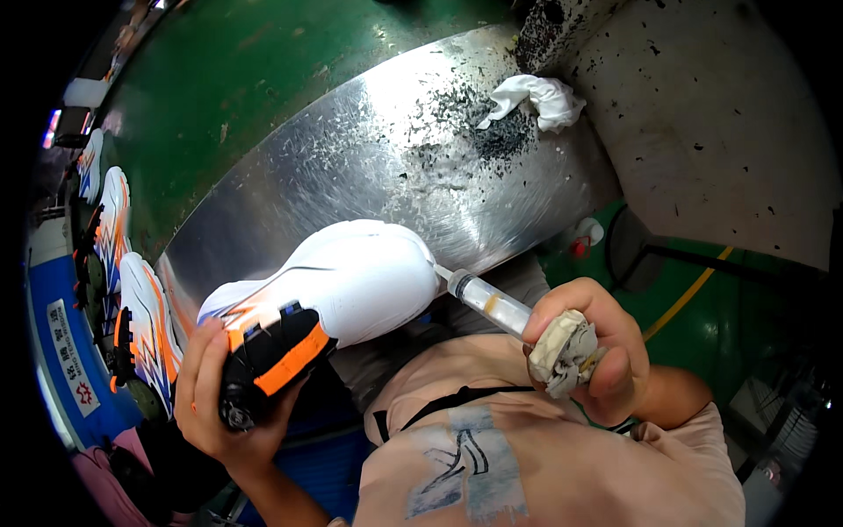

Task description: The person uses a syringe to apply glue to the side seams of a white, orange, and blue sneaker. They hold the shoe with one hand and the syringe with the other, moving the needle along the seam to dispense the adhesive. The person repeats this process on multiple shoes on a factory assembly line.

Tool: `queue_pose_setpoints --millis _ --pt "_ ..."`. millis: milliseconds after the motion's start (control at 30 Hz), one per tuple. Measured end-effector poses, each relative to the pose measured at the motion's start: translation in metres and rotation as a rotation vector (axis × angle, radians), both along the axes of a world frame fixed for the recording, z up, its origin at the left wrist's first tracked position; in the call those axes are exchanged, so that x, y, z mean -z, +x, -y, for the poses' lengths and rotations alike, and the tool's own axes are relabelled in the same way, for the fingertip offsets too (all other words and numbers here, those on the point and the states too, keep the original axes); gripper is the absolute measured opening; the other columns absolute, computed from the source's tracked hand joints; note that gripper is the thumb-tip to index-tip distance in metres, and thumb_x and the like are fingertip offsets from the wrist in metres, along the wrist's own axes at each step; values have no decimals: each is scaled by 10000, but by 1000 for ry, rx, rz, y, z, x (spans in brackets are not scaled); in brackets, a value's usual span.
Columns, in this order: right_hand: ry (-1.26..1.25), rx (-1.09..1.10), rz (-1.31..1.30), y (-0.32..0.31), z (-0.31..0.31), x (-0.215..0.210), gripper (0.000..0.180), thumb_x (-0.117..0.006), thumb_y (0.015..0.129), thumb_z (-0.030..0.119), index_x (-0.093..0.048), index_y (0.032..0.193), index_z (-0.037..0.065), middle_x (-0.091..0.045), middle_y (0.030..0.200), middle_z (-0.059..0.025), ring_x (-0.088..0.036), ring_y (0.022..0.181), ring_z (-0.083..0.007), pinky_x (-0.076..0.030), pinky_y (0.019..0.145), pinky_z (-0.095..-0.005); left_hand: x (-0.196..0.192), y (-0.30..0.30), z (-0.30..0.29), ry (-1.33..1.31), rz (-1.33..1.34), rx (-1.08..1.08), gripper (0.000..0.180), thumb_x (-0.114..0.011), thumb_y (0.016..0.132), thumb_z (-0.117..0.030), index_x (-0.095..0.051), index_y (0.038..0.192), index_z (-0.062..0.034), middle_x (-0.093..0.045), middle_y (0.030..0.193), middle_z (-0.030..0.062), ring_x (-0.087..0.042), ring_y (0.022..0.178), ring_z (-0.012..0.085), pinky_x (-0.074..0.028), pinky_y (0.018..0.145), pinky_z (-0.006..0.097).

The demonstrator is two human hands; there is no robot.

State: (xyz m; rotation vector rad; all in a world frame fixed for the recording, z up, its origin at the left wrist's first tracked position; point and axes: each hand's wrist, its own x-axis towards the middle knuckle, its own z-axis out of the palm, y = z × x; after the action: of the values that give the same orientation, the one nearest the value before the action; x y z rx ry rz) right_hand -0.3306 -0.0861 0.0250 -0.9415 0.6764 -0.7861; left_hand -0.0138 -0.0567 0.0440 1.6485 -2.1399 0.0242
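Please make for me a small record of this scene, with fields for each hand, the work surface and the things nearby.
Left hand: grips white-soled shoe by its black and orange upper
Right hand: holds clear syringe near its wrapped end
Syringe tip: at the shoe's edge; contact unclear
Work surface: metal sheet, scattered with dark flecks
On it: crumpled white cloth or paper
At left: more shoes

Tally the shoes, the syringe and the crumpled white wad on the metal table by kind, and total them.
Shoes: 4 (held shoe in the left hand, plus 3 shoes at the left)
Syringe: 1, in the right hand
White wad, cloth or paper: 1
Total: 6
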Motion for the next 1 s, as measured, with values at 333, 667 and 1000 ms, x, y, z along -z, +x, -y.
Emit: queue_pose_setpoints --millis 333,667,1000 --pt "-141 103 7 13 2 27 645 -491 902 557 -444 1200 -13 -592 995 -75 -559 897 -109 -461 787 -252 -32 5 87 590 -244 -164 687 -872 430 -151 -605 1032 47 -647 892 68 -624 836 138 -491 786 261" --pt "-437 82 -58 11 4 31 531 -553 922 445 -483 1175 -16 -629 990 -115 -637 860 -165 -506 720 -282 -32 17 130 767 -413 -72 589 -862 465 -145 -632 975 39 -665 834 87 -643 783 144 -521 757 276" --pt "-727 297 -337 11 67 62 393 -635 884 306 -529 1101 -4 -597 730 -41 -526 565 -96 -430 523 -233 -38 65 202 417 -805 -299 504 -878 566 -146 -601 956 16 -636 823 31 -584 696 102 -491 663 257"
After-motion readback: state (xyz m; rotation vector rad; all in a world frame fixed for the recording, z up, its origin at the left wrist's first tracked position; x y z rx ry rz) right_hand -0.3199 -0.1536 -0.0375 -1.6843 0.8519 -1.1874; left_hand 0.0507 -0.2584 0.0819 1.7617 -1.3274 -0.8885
